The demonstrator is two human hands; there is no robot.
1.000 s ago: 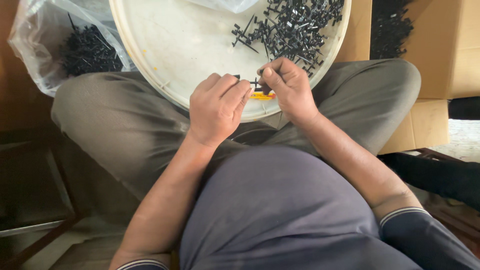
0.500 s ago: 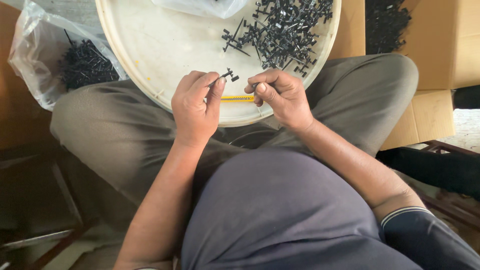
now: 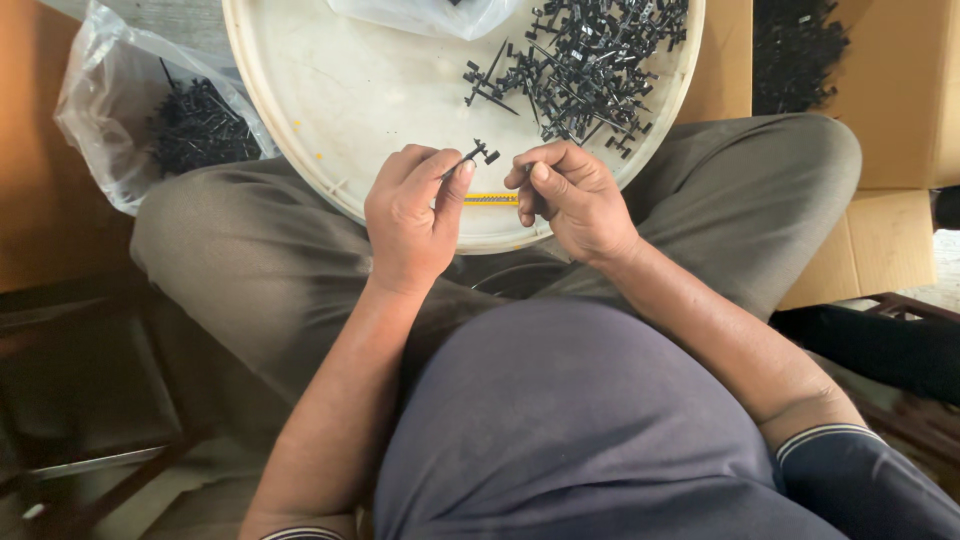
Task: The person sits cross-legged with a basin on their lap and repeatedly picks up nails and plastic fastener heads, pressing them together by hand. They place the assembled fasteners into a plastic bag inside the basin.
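Seated worker, round white tray [image 3: 300,130] across the lap: a big heap of black plastic parts [image 3: 590,60] remains unsorted at its far side, more lie in the clear bag [image 3: 110,110] to the left, so I judge the work far from finished. Left hand [image 3: 412,215] pinches one small black part [image 3: 478,155] at its fingertips above the tray's near edge. Right hand [image 3: 570,195] is curled nearly closed; what it grips, I cannot tell.
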